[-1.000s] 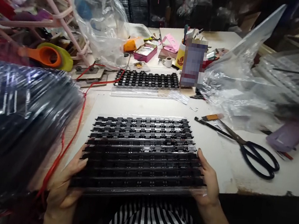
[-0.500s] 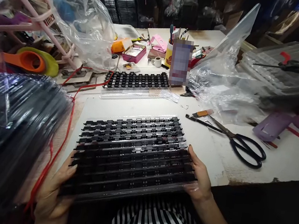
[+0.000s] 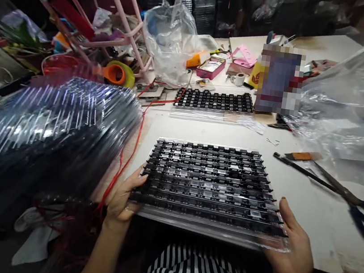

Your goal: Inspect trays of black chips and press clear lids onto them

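Note:
A clear plastic tray (image 3: 209,185) filled with rows of small black parts is held up at the table's near edge. My left hand (image 3: 126,196) grips its left side, thumb on top near the corner. On the right side my right hand (image 3: 295,243) holds the tray's edge, with the thumb upright beside it and the other fingers partly hidden beneath. Farther back, a second tray of black parts (image 3: 214,100) lies on the white table (image 3: 203,130).
At the left is a large stack of clear and dark trays (image 3: 51,122), with red string (image 3: 136,143) beside it. Large black-handled scissors (image 3: 346,193) and an orange cutter (image 3: 304,156) lie at the right. Plastic bags (image 3: 349,128) and a pink rack (image 3: 127,20) stand around.
The camera view has turned left, so things appear farther right. The held tray now looks more level and its rows show more plainly. Both hands still hold it.

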`<state>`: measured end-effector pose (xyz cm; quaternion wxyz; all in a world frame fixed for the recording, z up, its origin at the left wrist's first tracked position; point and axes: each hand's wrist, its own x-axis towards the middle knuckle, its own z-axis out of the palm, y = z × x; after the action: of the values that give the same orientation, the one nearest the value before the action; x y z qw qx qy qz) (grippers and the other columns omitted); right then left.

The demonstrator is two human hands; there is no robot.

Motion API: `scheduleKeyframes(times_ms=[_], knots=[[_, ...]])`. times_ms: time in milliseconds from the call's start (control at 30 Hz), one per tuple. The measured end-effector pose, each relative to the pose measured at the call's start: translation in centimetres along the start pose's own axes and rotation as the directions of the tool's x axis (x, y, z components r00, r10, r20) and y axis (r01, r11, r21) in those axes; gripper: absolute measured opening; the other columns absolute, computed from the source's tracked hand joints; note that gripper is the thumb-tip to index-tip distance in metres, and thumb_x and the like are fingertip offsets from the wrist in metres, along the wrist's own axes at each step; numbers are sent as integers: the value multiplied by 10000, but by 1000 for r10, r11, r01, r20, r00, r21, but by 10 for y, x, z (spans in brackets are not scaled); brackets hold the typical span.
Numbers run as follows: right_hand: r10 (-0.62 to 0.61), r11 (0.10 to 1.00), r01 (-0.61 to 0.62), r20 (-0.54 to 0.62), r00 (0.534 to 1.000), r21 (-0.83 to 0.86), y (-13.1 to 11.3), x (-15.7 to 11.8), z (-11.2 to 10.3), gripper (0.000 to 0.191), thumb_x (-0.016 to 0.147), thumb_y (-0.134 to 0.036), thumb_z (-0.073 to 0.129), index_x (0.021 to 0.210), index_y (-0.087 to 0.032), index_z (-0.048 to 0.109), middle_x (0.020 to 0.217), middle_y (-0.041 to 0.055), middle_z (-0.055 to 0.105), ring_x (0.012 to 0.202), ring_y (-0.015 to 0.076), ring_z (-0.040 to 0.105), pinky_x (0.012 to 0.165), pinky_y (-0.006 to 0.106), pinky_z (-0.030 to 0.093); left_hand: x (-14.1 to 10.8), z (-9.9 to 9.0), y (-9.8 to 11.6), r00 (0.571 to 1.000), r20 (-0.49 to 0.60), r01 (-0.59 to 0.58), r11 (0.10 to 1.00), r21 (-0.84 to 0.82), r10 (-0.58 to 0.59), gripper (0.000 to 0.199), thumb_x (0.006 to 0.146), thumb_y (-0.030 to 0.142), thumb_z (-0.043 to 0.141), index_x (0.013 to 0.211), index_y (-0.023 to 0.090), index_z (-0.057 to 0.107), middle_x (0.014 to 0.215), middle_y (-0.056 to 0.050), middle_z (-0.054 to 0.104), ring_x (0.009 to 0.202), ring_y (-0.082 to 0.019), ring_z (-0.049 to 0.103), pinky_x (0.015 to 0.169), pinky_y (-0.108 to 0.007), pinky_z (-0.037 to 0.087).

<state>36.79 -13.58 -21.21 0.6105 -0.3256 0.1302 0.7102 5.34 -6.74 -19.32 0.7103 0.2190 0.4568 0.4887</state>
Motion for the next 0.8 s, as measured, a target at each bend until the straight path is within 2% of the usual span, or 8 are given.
scheduleKeyframes(times_ms=[167,333,467,533,633,800], knots=[[-24,999,20,-94,995,-42,-1,-1,4,215,880,-268,532,939,-233,735,851,18,761,912,215,702,1014,436,447,1,-1,2,1000,1,14,1000,16,-14,448,801,140,573,1247,163,553,1089,-83,692,1025,-252,642,925,-371,501],[-22,1000,20,-158,987,-15,-2,1,10,276,911,-298,467,925,-239,736,829,10,762,880,199,710,1006,414,458,2,-5,-1,1000,-1,17,1000,11,-17,389,813,149,569,1201,165,567,1068,-76,692,1000,-240,649,903,-369,509],[6,1000,-8,-202,979,-10,-2,1,10,330,927,-328,420,924,-241,738,893,17,759,879,193,709,1000,405,465,1,-5,-2,1000,8,15,1000,7,-16,386,808,148,579,1193,162,559,1042,-79,695,971,-236,658,895,-378,511],[10,1000,-15,-181,983,-27,-2,1,8,332,925,-332,419,919,-245,740,921,18,757,892,198,706,1001,409,464,1,-4,-2,1000,18,11,1000,5,-11,386,810,151,579,1196,163,555,1041,-81,694,963,-233,660,894,-379,511],[6,997,-13,-88,996,-74,-2,1,4,297,916,-333,452,928,-254,739,929,14,755,928,208,698,1015,423,453,1,-3,-1,1000,27,15,1000,4,-15,380,819,156,571,1198,169,555,1058,-81,692,962,-231,662,899,-377,510],[4,989,4,50,999,-150,-2,2,2,237,893,-352,521,931,-258,735,971,28,747,1024,232,663,1038,463,424,-1,-4,-1,1000,-11,25,999,26,-25,418,801,160,601,1216,190,564,1088,-71,691,957,-234,669,908,-375,515]])
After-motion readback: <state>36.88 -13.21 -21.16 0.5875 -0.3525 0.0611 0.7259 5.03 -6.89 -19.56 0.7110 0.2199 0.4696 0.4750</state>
